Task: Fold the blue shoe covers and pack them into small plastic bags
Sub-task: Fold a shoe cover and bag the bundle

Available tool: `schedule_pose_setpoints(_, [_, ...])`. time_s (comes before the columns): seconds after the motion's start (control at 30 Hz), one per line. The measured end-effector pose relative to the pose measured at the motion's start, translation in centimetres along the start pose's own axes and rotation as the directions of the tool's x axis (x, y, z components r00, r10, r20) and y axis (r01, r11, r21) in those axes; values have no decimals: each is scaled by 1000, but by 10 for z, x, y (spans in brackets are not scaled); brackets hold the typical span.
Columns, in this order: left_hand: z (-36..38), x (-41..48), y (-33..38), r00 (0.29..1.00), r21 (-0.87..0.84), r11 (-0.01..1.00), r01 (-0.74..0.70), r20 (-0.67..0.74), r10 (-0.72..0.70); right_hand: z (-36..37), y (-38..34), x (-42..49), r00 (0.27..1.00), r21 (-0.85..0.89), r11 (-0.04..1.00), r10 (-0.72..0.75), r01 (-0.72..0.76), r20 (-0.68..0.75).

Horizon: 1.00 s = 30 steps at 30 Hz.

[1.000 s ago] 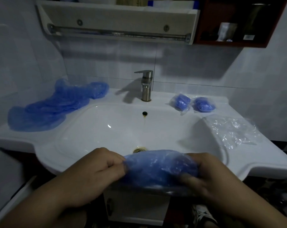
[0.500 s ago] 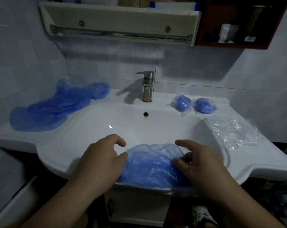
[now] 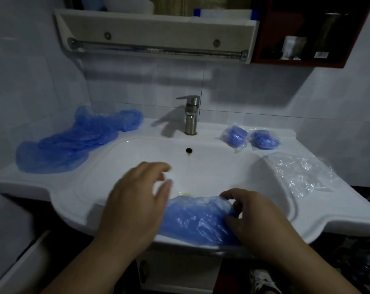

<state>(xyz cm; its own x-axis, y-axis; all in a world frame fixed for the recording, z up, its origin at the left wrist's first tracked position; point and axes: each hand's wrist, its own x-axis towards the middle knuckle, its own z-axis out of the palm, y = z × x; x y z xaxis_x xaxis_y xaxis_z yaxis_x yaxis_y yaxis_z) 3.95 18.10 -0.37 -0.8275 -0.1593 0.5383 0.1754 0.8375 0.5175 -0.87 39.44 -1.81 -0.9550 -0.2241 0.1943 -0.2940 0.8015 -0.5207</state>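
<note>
A crumpled blue shoe cover (image 3: 197, 220) lies on the front rim of the white sink (image 3: 80, 198). My right hand (image 3: 256, 219) grips its right end, fingers curled over the plastic. My left hand (image 3: 137, 206) hovers just left of the cover with fingers spread and loose, blurred, holding nothing. A heap of loose blue shoe covers (image 3: 73, 141) lies on the left counter. Two packed bags of shoe covers (image 3: 235, 135) (image 3: 264, 141) rest at the back right. Clear small plastic bags (image 3: 302, 175) lie on the right counter.
A steel faucet (image 3: 190, 115) stands behind the basin, with the overflow hole (image 3: 188, 150) below it. A shelf with a towel rail (image 3: 156, 48) hangs above, beside a dark red cabinet (image 3: 307, 30). A shoe (image 3: 262, 281) shows on the floor under the sink.
The cover went from being held in both hands to lying on the sink rim. My left hand let go and lifted up and left; my right hand stays on the right end.
</note>
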Motion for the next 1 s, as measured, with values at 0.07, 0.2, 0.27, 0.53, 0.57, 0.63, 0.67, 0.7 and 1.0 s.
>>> schedule_pose_setpoints(0.07, [8,-7,12,961,-66,990,-126,240,138,1,-2,0,999,-13,999,-33,33,-7])
schedule_pose_setpoints(0.2, [28,-13,10,865,42,992,-123,495,86,3,-4,2,995,-60,993,-103,103,15])
schedule_pose_setpoints(0.27, [31,-14,9,849,159,973,-168,525,61,-3,-5,-1,995,-81,992,-89,93,53])
schedule_pose_setpoints(0.53, [34,-15,4,765,256,907,-334,636,102,12,-38,-19,873,-71,879,-477,472,-99])
schedule_pose_setpoints(0.57, [33,-15,3,748,252,919,-304,661,66,22,-42,-20,875,-48,874,-483,483,-4])
schedule_pose_setpoints(0.63, [32,-14,3,746,265,934,-241,666,3,30,-39,-19,900,-17,909,-409,416,150])
schedule_pose_setpoints(0.67, [34,-14,4,754,269,929,-253,657,15,28,-32,-16,907,-46,919,-378,392,184])
schedule_pose_setpoints(0.7, [35,-14,4,762,270,926,-262,647,27,25,-25,-15,912,-87,921,-358,381,198])
schedule_pose_setpoints(1.0, [22,0,-14,703,353,863,-360,711,3,15,-17,-13,907,-240,885,-343,399,243])
